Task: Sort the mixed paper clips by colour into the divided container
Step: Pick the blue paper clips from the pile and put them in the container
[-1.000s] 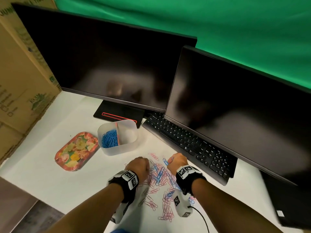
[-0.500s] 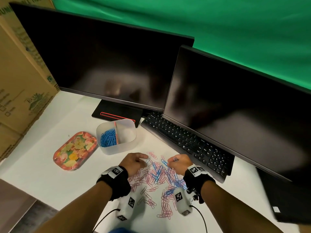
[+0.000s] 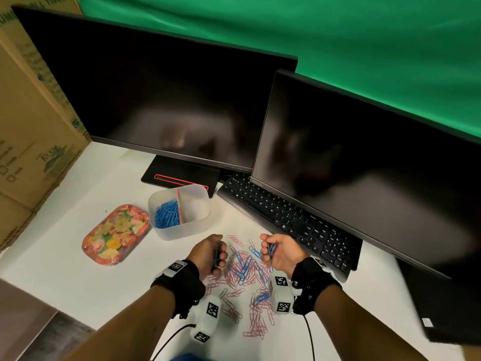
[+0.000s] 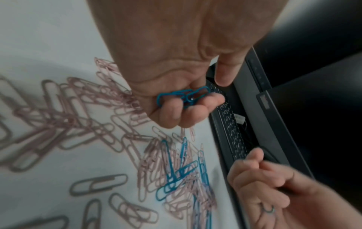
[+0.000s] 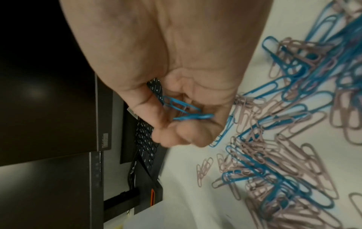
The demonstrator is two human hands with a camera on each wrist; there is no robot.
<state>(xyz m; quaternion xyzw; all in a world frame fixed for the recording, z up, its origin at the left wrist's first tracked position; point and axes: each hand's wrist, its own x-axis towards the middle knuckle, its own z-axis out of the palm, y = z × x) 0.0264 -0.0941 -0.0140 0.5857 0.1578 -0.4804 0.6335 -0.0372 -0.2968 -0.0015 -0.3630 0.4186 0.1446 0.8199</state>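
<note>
Desk: a white tabletop [image 3: 65, 277] with two dark monitors [image 3: 161, 100] at the back and a black keyboard [image 3: 283, 217] partly under the right-hand screen.
Tin tray: a flowered tray [image 3: 114, 234] lies just left of the container; nothing from the sorting is on it that I can make out.
Divided container: a frosted tub [image 3: 182, 225] stands beyond the hands, near the left monitor's stand. Its left compartment holds a heap of blue clips [image 3: 166, 213]; I see no clips in the right compartment.
Loose pile: pink and blue paper clips [image 3: 244, 272] lie mixed on the desk between and below the two wrists, pink plainly the majority.
Left hand: the left hand [image 3: 209, 252] hovers just over the pile's left edge, fingers curled in around a small bunch of blue clips [image 4: 184, 96], with one finger sticking out straight.
Right hand: the right hand [image 3: 281, 250] is lifted at the pile's far right corner, near the keyboard, thumb and curled fingers closed on a few blue clips [image 5: 184, 110].
Step in hand: I'd say blue is being gathered out of the mix, both hands loaded; pink looks not yet started.
Next move: probably carry both bunches forward and left to the tub and let go over the left compartment, keeping clear of the divider so none fall on the wrong side. Linked clips may drag a pink one along, so worth a look before dropping.
</note>
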